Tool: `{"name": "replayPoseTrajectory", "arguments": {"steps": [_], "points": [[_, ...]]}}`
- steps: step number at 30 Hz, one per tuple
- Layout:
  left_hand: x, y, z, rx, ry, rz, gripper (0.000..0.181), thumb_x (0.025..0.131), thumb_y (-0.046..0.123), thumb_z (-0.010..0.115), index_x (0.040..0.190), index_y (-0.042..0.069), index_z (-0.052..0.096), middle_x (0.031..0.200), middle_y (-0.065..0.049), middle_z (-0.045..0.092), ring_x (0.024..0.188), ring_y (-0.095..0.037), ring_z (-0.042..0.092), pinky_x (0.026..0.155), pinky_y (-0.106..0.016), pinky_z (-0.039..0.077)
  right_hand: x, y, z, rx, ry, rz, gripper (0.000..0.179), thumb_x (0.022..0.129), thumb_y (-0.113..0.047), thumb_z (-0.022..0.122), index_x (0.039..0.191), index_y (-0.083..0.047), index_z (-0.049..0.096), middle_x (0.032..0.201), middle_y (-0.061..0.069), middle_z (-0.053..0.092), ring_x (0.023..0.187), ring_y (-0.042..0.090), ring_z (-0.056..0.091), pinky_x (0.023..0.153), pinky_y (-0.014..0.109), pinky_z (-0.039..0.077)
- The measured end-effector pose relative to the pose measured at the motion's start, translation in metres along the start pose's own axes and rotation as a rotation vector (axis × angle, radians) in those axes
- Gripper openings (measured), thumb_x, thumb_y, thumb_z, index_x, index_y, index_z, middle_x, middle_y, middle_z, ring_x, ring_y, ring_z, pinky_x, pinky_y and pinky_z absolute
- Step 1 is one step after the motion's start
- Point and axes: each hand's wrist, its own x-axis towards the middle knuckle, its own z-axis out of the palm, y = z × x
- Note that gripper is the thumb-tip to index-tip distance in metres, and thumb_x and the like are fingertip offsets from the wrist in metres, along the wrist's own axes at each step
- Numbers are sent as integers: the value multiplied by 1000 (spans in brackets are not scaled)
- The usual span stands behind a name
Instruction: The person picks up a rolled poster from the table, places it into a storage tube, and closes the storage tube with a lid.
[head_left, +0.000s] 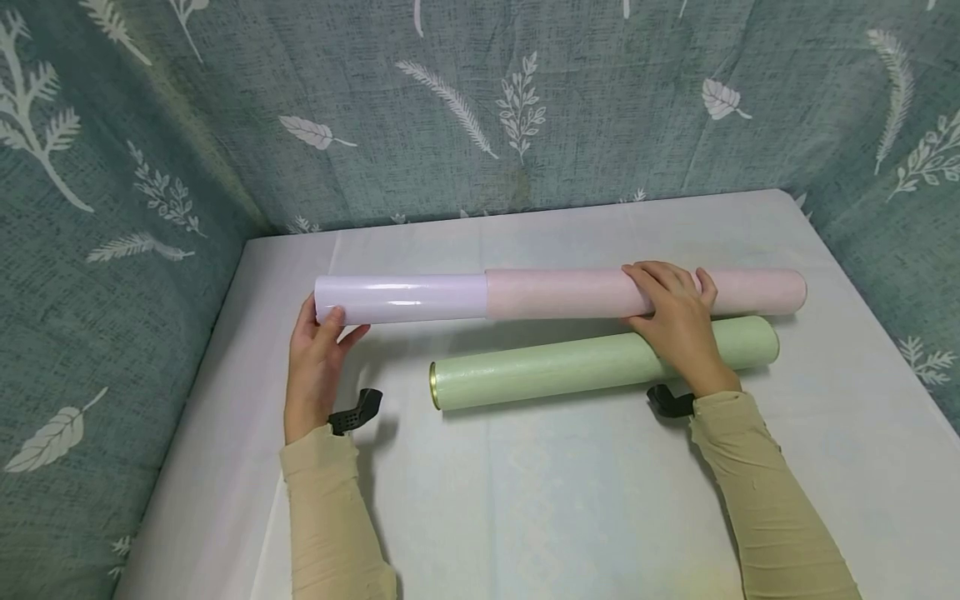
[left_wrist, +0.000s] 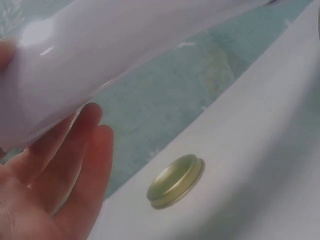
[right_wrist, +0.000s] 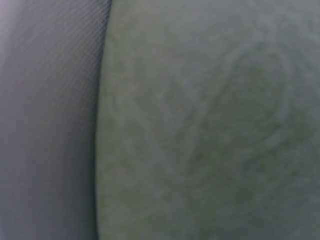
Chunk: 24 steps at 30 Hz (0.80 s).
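Left grip (head_left: 317,367) holds lilac tube (head_left: 405,298) above white table (head_left: 562,500), leafy curtain (head_left: 585,117) behind.

A smooth, glossy lavender tube (head_left: 420,298) is held above the counter (head_left: 555,492), its three-o'clock end meeting the slightly wider, paler-sheened pink tube (head_left: 562,293), which continues straight along the same line towards three o'clock.

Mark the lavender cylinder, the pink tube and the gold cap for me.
Lavender cylinder (head_left: 408,298): head view, on the middle of its exposed length.
Pink tube (head_left: 558,293): head view, on its side wall, left of the tube's middle.
Gold cap (left_wrist: 178,187): left wrist view, on its outer wall.
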Motion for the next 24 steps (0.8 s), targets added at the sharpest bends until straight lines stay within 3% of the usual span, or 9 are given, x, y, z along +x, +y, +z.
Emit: {"name": "replayPoseTrajectory", "arguments": {"steps": [9,24], "points": [[1,-1,4,-34,-6,2,49,91,20,52,136,26,34,129,-12,37,110,-30,45,90,-43,41,0,0,0,-5,8,-10,70,59,-18,84,123,-19,54,122,2,51,115,26,39,99,52,8],[1,-2,9,-11,-49,-13,48,91,16,52,136,22,35,129,-13,36,110,-29,46,91,-45,39,0,0,-1,1,3,-7,70,59,-17,83,122,-18,55,123,2,51,116,26,39,99,51,7]]}}
